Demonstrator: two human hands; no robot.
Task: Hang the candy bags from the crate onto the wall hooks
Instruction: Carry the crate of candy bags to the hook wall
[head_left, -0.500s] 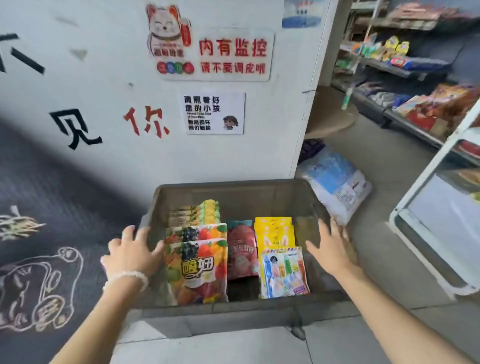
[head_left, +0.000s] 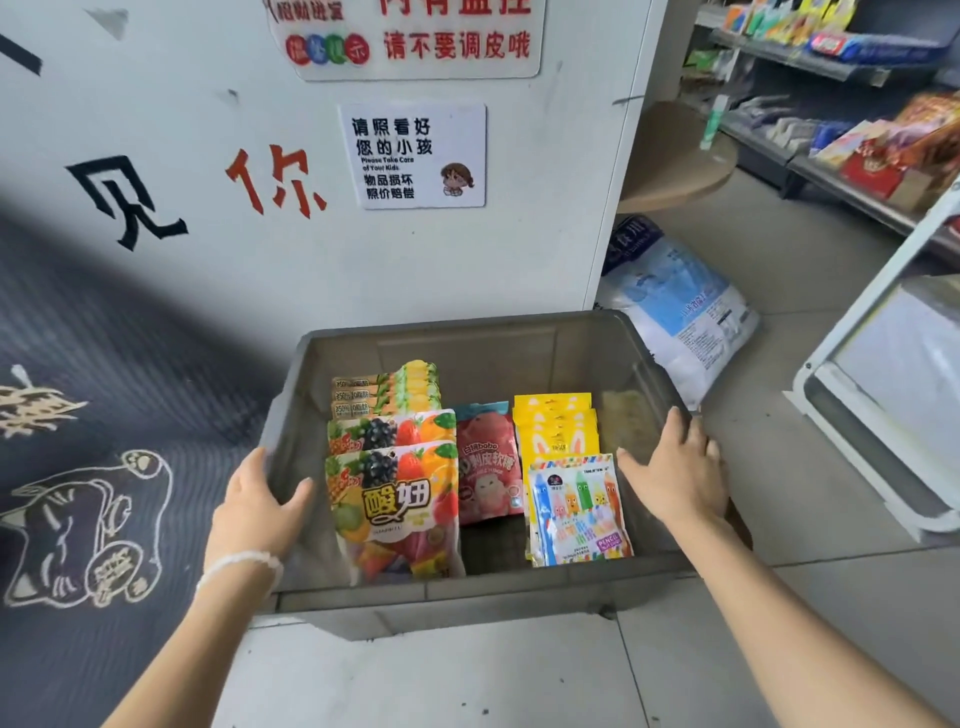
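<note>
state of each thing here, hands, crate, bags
left hand: grips the crate's left rim
right hand: rests open on the right rim
crate: open-topped, on the floor, by the wall
candy bags: stacked in rows inside the crate, none lifted

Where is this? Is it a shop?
Most likely a small shop: shelves stacked with packaged goods, a crate full of candy bags, and a wall sign telling parents to watch their kids.
</note>
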